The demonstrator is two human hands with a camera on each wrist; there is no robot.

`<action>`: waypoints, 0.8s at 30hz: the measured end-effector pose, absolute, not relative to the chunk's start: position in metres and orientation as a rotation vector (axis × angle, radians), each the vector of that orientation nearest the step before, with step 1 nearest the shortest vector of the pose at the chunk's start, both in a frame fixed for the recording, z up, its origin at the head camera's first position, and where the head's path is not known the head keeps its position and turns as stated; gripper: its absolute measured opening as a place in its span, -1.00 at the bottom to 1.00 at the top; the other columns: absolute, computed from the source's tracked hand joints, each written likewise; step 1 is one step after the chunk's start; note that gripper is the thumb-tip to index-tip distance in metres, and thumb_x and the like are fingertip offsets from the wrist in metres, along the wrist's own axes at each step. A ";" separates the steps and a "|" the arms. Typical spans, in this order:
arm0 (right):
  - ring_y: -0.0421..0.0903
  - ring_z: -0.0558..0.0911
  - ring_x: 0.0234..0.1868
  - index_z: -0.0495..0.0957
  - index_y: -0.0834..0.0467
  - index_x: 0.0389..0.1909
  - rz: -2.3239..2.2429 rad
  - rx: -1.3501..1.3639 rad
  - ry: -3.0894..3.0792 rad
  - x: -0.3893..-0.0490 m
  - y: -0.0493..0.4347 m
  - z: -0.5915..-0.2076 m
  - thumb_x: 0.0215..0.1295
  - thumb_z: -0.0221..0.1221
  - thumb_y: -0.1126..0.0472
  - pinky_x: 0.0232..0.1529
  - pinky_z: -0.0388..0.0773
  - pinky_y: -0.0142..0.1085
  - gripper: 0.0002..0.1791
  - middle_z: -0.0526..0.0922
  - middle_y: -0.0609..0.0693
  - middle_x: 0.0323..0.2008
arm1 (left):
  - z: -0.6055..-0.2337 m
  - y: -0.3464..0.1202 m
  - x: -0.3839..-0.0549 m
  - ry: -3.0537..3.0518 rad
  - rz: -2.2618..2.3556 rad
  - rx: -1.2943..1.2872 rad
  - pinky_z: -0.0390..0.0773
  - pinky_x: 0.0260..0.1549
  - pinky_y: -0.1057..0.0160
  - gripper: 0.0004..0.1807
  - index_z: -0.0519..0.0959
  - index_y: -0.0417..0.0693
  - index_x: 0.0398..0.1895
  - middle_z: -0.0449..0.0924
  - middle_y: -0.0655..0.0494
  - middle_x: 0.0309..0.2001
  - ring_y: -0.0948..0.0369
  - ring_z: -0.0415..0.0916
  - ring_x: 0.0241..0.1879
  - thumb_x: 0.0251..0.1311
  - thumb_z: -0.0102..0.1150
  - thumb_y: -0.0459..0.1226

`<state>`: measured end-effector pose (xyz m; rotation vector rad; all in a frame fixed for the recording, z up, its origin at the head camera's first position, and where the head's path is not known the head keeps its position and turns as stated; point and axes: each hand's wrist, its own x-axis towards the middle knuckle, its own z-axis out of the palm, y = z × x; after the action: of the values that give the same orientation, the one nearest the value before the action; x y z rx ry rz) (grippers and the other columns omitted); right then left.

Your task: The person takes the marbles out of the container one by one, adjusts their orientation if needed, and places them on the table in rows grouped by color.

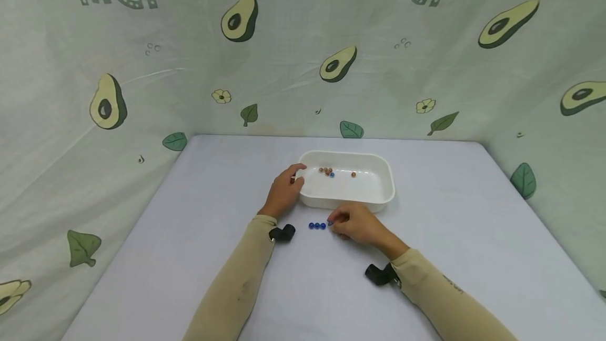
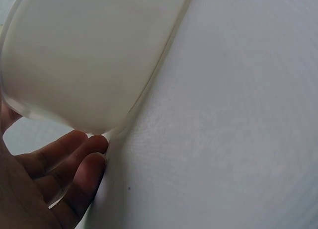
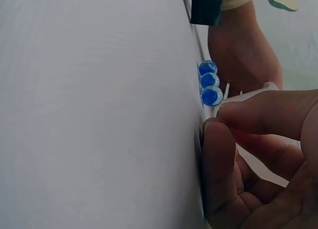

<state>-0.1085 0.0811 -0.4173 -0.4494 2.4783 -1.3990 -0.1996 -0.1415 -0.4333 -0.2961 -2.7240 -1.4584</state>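
Note:
A shallow white plastic tray (image 1: 347,197) stands on the table. At its left end my left hand (image 1: 282,192) grips the rim; in the left wrist view several fingertips (image 2: 92,164) lie against the outside of the end wall. In front of the tray, three blue glass marbles (image 1: 317,226) form a short row, also visible in the right wrist view (image 3: 209,81). Just right of that row, my right hand (image 1: 356,223) pinches another blue marble (image 1: 330,223) between thumb and fingertips. The fingers mostly hide this marble in the right wrist view.
Several amber-brown marbles (image 1: 325,170) and one blue marble (image 1: 332,175) lie inside the tray's left part, with a single brown marble (image 1: 353,174) nearer its middle. The white-covered table (image 1: 236,172) ends at a cloth backdrop (image 1: 284,67) printed with avocados.

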 end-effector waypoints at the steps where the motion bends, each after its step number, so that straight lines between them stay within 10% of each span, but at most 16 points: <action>1: -0.13 0.61 -0.53 0.70 0.28 -0.23 -1.392 -0.449 2.484 -0.109 0.081 -0.418 0.12 0.29 0.41 -0.47 0.59 -0.25 -0.82 0.63 -0.02 -0.47 | -0.433 -0.142 -0.200 -2.721 -1.460 -0.299 0.46 -0.06 0.02 -0.56 0.51 0.20 0.29 0.52 0.04 0.04 0.11 0.45 -0.08 0.36 -0.03 -0.14; 24: -0.18 0.55 -0.51 0.70 0.24 -0.24 -1.301 -0.514 2.545 -0.109 0.076 -0.415 0.11 0.34 0.37 -0.47 0.51 -0.32 -0.83 0.61 -0.07 -0.46 | -0.434 -0.142 -0.201 -2.717 -1.453 -0.310 0.47 -0.12 0.06 -0.55 0.51 0.20 0.30 0.52 0.06 0.02 0.12 0.45 -0.12 0.36 -0.03 -0.15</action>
<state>-0.1087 0.0760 -0.4151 -0.5140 2.5451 -1.3009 -0.2006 -0.1421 -0.4340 -0.3096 -2.7167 -1.4527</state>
